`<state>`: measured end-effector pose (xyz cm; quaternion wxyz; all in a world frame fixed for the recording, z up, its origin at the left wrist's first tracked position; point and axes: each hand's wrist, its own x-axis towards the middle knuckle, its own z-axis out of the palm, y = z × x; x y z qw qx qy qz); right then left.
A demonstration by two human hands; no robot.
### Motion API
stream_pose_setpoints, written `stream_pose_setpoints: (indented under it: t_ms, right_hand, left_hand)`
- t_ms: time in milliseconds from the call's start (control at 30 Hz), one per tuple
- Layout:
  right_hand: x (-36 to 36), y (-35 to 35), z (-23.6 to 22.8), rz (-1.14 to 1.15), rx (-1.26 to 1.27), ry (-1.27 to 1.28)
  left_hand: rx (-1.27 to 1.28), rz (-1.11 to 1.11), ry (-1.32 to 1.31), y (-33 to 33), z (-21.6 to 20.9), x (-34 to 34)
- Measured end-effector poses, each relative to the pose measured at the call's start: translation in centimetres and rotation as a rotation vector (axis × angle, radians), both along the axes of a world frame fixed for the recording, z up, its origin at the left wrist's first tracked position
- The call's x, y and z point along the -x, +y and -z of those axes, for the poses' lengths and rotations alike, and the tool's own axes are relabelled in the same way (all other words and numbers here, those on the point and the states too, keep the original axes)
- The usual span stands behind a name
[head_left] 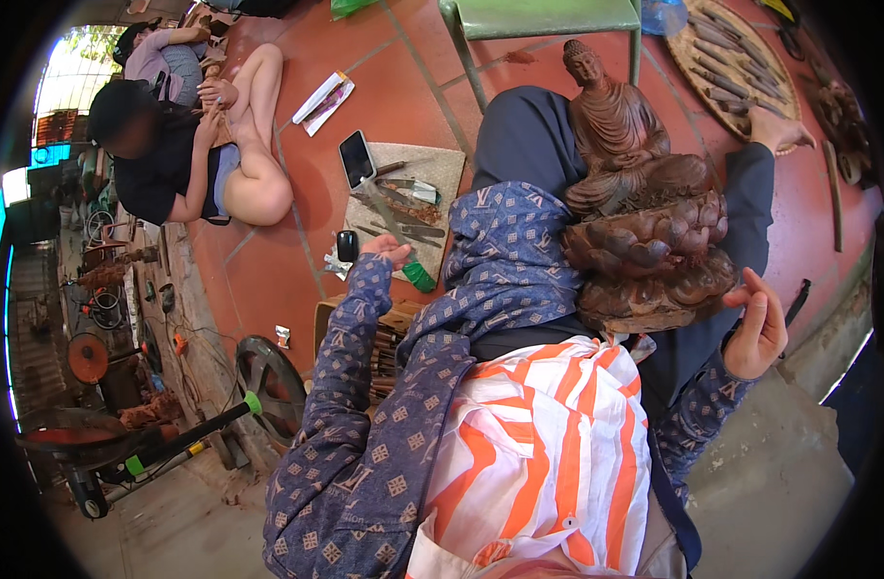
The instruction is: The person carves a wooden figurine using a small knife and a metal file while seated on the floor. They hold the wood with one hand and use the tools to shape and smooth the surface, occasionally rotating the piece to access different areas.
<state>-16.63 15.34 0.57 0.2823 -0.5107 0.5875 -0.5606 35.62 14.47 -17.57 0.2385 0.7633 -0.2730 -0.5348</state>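
Note:
A dark brown carved wooden statue of a seated figure (pixel 615 140) on a lotus-petal base (pixel 649 232) leans against my legs. At the base's right lower edge, my right hand (pixel 758 328) is raised with its fingers apart, and nothing shows in it. Out to the left, my left hand (pixel 388 251) is curled at the middle of a long thin tool with a green handle (pixel 419 278). The tool's greyish shaft slants up toward a phone (pixel 357 159). Part of the grip is hidden behind my fingers.
Several carving tools (pixel 408 207) lie on a pale mat (pixel 432 159). Below it stands a box of tools (pixel 384 362). A woven tray (pixel 702 58) holds several dark sticks. A green chair (pixel 538 19) is ahead; a person (pixel 162 145) sits on the left, and a wheeled frame (pixel 268 386) is nearer.

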Motion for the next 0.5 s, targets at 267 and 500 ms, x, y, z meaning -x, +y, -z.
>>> stream_pose_setpoints:
  t_ms: [267,500]
  right_hand:
    - [-2.2,-2.9,-2.1,0.075,0.207,0.43]
    - [-0.6,-4.1,-1.5,-0.063,0.541,0.843]
  left_hand:
    - [0.422,0.407,0.506,-6.4,-17.6,17.8]
    - [-0.005,0.908,1.16,-3.7,-19.8,32.3]
